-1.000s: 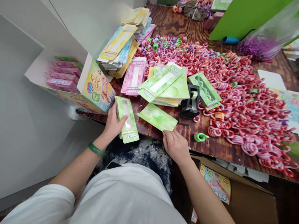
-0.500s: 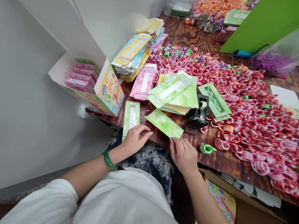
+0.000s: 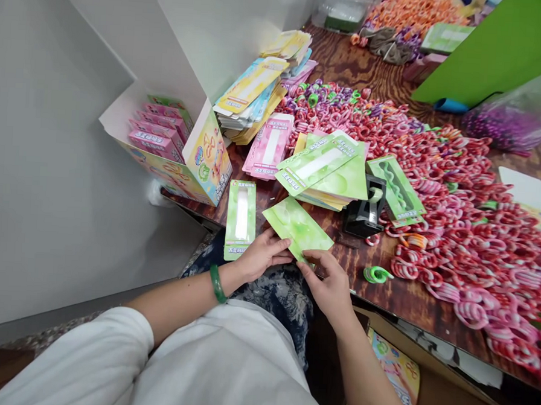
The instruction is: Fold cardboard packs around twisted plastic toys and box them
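A plain green card [image 3: 296, 222] lies at the table's front edge, its near corner between my hands. My left hand [image 3: 265, 253], with a green bangle on the wrist, touches the card's left edge, thumb on top and fingers under it. My right hand [image 3: 325, 281] pinches the card's near edge between thumb and fingers. Left of the card lies a flat green package [image 3: 241, 216] with a white window. Behind it is a stack of green and yellow cards [image 3: 339, 176], beside a black tape dispenser [image 3: 365, 212]. A green coil [image 3: 376, 274] rests to the right.
An open display box [image 3: 163, 173] holding pink packs stands at the left. Piles of cards [image 3: 249, 92] stand near the wall. Red and pink coils [image 3: 454, 236] cover the table's right side. A green box with a coil inside [image 3: 396, 188] sits beside the tape dispenser.
My left hand has moved right, from beside the green package to the card's edge. My right hand has shifted slightly left along the card. The whole view has shifted a little.
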Demonstrator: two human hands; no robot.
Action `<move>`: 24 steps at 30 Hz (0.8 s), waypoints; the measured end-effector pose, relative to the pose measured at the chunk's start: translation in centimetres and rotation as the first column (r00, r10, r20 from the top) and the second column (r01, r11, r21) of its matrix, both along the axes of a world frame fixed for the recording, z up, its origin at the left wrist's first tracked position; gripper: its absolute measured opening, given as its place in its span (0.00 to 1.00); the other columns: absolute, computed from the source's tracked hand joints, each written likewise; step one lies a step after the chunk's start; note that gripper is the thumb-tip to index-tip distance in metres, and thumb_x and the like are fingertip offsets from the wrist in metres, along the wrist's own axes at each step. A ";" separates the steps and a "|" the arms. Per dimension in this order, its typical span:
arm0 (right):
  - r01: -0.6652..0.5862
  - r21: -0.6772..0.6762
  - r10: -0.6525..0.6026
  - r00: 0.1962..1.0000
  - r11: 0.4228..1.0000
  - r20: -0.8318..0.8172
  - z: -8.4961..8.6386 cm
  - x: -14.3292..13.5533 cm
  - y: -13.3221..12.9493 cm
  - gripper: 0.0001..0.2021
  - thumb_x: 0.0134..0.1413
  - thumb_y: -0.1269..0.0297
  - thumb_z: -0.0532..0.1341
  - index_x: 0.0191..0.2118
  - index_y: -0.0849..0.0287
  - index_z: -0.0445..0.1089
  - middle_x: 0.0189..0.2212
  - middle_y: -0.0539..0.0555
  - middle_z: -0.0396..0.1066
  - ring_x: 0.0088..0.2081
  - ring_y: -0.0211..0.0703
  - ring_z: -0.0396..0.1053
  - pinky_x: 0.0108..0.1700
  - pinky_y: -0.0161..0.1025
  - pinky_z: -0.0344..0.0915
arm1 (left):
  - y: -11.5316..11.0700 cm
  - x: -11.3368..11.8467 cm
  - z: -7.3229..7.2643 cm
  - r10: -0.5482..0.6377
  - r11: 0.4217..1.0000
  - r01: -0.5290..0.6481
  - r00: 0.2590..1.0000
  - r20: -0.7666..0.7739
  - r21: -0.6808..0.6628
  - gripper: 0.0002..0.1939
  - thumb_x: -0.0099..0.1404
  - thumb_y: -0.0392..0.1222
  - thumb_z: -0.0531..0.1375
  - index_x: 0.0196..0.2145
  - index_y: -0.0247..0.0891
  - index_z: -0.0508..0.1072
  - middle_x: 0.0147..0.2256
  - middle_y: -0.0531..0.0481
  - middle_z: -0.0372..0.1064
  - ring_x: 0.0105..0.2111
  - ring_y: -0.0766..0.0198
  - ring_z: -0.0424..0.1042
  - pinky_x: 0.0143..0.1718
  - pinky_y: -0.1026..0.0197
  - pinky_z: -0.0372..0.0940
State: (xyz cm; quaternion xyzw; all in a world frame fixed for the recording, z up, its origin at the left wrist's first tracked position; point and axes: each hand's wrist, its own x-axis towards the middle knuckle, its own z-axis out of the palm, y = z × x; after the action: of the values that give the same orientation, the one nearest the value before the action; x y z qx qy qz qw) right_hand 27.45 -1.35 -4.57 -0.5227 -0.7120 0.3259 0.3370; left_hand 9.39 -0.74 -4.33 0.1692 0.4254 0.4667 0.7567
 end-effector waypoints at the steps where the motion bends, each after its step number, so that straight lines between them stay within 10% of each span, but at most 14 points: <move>1: 0.000 -0.065 -0.004 0.998 0.998 -0.056 -0.1 0.1 0.1 0.12 0.55 0.58 0.65 0.42 0.57 0.73 0.40 0.58 0.76 0.40 0.48 0.75 0.43 0.47 0.73 | -0.1 0.1 0.0 0.012 1.000 -0.012 1.000 0.010 0.002 0.24 0.53 0.47 0.72 0.45 0.39 0.70 0.43 0.46 0.75 0.36 0.62 0.77 0.43 0.57 0.71; 7: -0.137 -0.432 -0.037 0.928 0.892 -0.371 0.7 0.5 0.8 0.23 0.44 0.53 0.72 0.46 0.56 0.75 0.43 0.58 0.79 0.44 0.50 0.77 0.51 0.52 0.73 | -0.2 0.1 0.2 0.037 0.999 -0.037 0.999 0.023 0.018 0.27 0.53 0.46 0.72 0.48 0.40 0.69 0.39 0.48 0.75 0.35 0.63 0.76 0.40 0.58 0.72; 13: -0.141 -0.471 -0.066 0.916 0.870 -0.396 1.7 0.9 1.1 0.19 0.44 0.55 0.72 0.43 0.56 0.78 0.41 0.56 0.80 0.42 0.50 0.78 0.46 0.48 0.75 | -0.4 0.1 0.7 -0.001 0.999 0.000 1.000 0.031 0.036 0.24 0.55 0.47 0.71 0.46 0.38 0.71 0.36 0.48 0.75 0.32 0.65 0.76 0.39 0.60 0.73; 20: 0.157 0.147 -0.179 0.972 0.977 0.150 1.3 1.5 0.5 0.12 0.60 0.62 0.57 0.39 0.58 0.78 0.31 0.56 0.80 0.29 0.46 0.76 0.33 0.42 0.74 | -0.6 0.1 -0.4 0.062 0.981 0.001 0.947 -0.317 0.196 0.28 0.61 0.48 0.65 0.57 0.42 0.65 0.51 0.41 0.71 0.45 0.54 0.75 0.44 0.52 0.72; 24: -0.017 0.506 -0.218 0.890 0.862 0.401 2.4 1.5 -0.4 0.13 0.60 0.70 0.57 0.48 0.61 0.74 0.38 0.61 0.80 0.36 0.52 0.78 0.43 0.48 0.74 | -0.9 -0.3 1.5 0.383 0.848 0.033 0.651 -0.656 0.528 0.40 0.57 0.49 0.68 0.62 0.40 0.58 0.63 0.37 0.54 0.64 0.46 0.55 0.63 0.44 0.54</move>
State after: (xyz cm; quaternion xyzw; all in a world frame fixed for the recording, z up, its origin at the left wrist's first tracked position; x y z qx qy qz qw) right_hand 28.97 -1.79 -2.16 -0.5160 -0.8003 -0.0149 0.3051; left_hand 9.11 -1.65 -2.83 0.4880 0.5752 0.5231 0.3967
